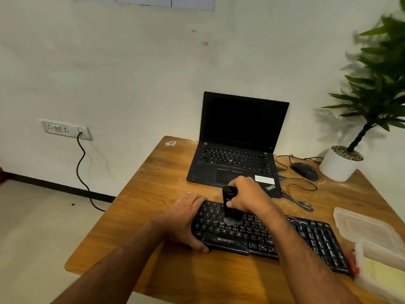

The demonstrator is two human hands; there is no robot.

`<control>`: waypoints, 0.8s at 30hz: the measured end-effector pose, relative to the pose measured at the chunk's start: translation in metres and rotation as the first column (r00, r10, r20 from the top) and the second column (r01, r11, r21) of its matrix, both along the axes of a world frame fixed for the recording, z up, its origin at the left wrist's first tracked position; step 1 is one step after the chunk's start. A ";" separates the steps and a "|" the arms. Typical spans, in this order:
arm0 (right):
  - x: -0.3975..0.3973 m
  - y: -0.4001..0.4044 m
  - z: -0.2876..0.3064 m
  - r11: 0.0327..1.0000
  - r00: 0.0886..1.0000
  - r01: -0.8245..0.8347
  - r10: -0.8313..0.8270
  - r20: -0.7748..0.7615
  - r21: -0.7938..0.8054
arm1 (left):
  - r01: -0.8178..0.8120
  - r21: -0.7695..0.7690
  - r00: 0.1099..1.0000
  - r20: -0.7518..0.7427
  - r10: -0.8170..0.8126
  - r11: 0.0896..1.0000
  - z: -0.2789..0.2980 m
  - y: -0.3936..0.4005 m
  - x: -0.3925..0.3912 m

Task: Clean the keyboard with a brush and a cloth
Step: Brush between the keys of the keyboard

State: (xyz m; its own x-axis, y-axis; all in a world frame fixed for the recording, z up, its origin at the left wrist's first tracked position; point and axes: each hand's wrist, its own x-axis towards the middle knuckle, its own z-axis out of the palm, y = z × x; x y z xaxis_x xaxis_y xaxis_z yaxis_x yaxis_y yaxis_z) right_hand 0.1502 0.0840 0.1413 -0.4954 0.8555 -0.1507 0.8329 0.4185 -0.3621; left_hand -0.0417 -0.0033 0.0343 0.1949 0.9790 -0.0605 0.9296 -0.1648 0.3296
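Note:
A black keyboard (306, 238) lies slanted across the front of the wooden table (153, 194). My left hand (186, 218) grips the keyboard's left end, thumb at its front edge. My right hand (247, 195) holds a black brush (229, 202) upright by its handle. The brush's bristles press on the keys in the left middle of the keyboard. A yellow cloth (377, 270) shows inside a clear plastic box at the right edge.
An open black laptop (236, 154) stands behind the keyboard. A black mouse (304, 171) with loose cables lies right of it. A potted plant (341, 163) occupies the far right corner. The clear plastic box (372, 238) with its lid sits at the right.

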 end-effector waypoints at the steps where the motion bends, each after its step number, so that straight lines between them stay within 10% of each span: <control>1: -0.001 0.002 0.004 0.999 1.000 0.019 -0.018 -0.014 0.035 | 0.003 0.001 1.000 -0.002 -0.003 1.000 0.000 0.000 0.000; 24: 0.008 0.005 -0.026 0.999 0.927 -0.006 0.024 -0.375 0.049 | -0.009 -0.024 0.999 0.030 0.010 1.000 -0.002 0.000 -0.001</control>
